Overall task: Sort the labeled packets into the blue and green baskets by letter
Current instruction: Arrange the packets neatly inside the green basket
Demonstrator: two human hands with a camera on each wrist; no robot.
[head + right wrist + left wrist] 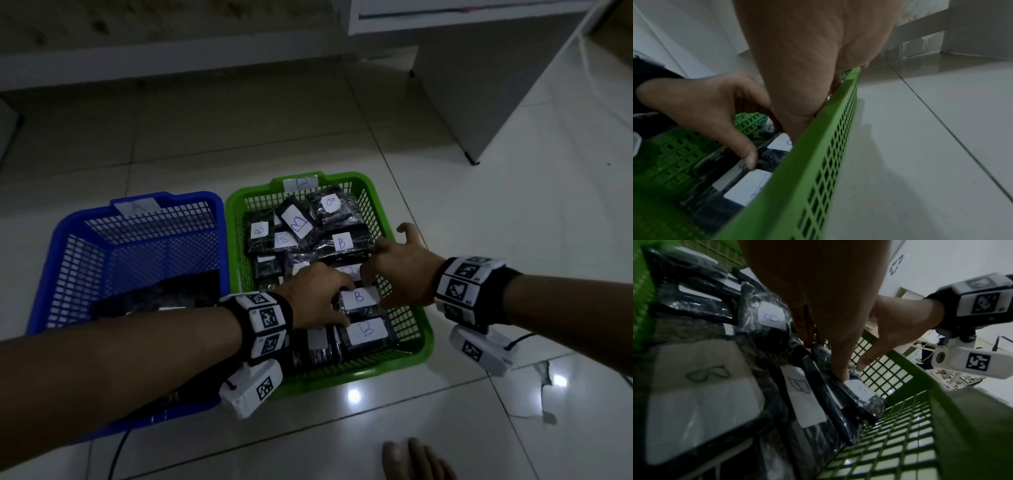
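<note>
The green basket (423, 346), tagged B, is full of black packets with white B labels. Both of my hands are inside it, near its right wall. My left hand (346, 303) holds the left edge of one B packet (359, 296) between fingers and thumb. My right hand (375, 291) curls its fingers on the same packet's right side, little finger stuck out. In the left wrist view my left fingertips (840, 375) press that packet (859, 390) by the mesh wall (890, 369). The blue basket (68, 236), tagged A, stands to the left with dark packets (171, 294) at its near end.
Both baskets sit side by side on a glossy tiled floor (513, 222). A white cabinet (479, 85) stands at the back right and a wall base runs along the back. A bare foot (414, 459) is at the bottom edge. A cable (118, 448) trails under my left arm.
</note>
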